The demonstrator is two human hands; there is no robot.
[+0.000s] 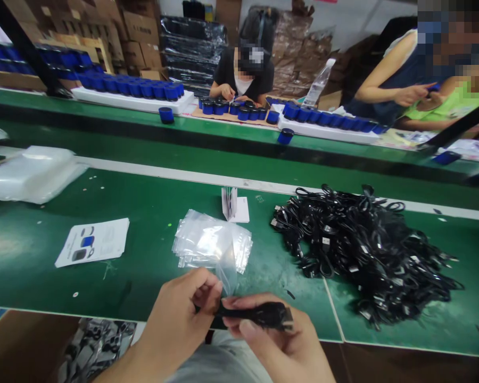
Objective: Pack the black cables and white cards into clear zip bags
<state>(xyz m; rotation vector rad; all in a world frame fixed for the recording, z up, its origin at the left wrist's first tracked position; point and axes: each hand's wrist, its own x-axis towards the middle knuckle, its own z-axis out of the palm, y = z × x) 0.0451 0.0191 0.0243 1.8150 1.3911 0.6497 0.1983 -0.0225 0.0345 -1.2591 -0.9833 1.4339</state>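
While the green counter (pixel 143 287) stretches before me, black cables (pixel 355 244) lie heaped at right, clear bags (pixel 201 242) lie stacked ahead, and at the near edge my right hand (pixel 283 340) grips a bundled cable (pixel 263 315), my left hand (pixel 187 314) pinching a bag (pixel 227 271) beside it.

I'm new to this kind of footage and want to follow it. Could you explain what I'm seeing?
There's no machine here: these are a person's bare hands, seen from a camera worn on their head, looking forward and down.

The right hand holds a bundled black cable. The left hand closes on its other end, beside a clear bag.

On the green table lie, from left to right, printed cards, more clear bags, a small open booklet behind them, and a heap of black cables. Beyond, other people work near rows of blue containers.
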